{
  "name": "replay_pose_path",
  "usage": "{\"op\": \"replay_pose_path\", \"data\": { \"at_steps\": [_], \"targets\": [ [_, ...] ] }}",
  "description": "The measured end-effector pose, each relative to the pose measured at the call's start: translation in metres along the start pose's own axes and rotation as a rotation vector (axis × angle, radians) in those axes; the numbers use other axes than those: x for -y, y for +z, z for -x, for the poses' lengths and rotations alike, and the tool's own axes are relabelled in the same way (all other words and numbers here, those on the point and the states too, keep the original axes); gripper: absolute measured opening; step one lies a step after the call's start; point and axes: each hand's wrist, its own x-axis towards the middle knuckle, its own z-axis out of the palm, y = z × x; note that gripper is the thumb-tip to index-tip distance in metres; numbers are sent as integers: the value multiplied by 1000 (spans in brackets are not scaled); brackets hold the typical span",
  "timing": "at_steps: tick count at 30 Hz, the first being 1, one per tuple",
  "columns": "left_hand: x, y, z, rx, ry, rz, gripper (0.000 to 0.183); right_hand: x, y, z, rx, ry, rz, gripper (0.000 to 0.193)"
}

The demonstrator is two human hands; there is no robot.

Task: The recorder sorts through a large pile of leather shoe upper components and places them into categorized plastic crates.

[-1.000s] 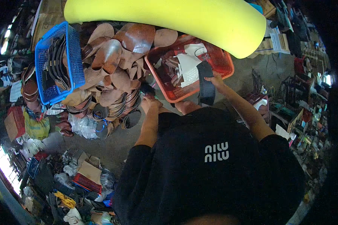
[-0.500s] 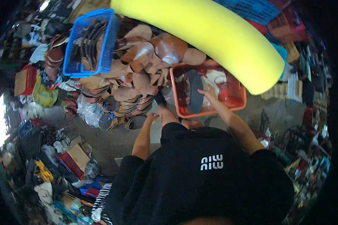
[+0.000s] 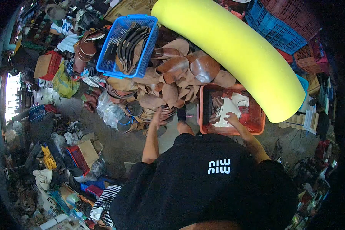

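My right hand (image 3: 231,119) hangs over the near side of an orange-red plastic bin (image 3: 261,123), fingers apart. It is nearest to a whitish sheet-like piece (image 3: 229,109) inside; whether it touches that piece I cannot tell. Brown flat pieces (image 3: 217,102) lie beside the sheet in the bin. My left hand (image 3: 156,119) is raised with fingers stretched out, holding nothing, in front of a row of stacked curved brown leather-like pieces (image 3: 167,115). Behind it spreads a heap of brown leather-like pieces (image 3: 171,94), some glossy.
A blue basket (image 3: 103,63) with dark curved strips (image 3: 131,48) stands on the heap. A large yellow roll (image 3: 237,46) arches over the far right. Clear plastic bags (image 3: 109,109) lie left of the stack. Blue crates (image 3: 272,28) stand far right. Clutter covers the left floor.
The dark curved piece at my right hand in the bin is no longer seen there, and the whitish sheet shows more fully. My left hand's fingers have stretched out. The whole view has shifted.
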Motion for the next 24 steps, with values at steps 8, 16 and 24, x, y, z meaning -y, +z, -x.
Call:
{"op": "replay_pose_path", "data": {
  "at_steps": [8, 16, 24],
  "targets": [
    [-203, -102, 20, -268, 494, 486, 104, 27, 3, -23, -65, -55, -76, 37],
    [-262, -172, -28, -289, 415, 786, 35, 74, 18, -43, -228, -40, -183, 33],
    [-272, -179, -23, -299, 412, 555, 9, 98, 50, -13, -192, 14, -444, 26]
  ]
}}
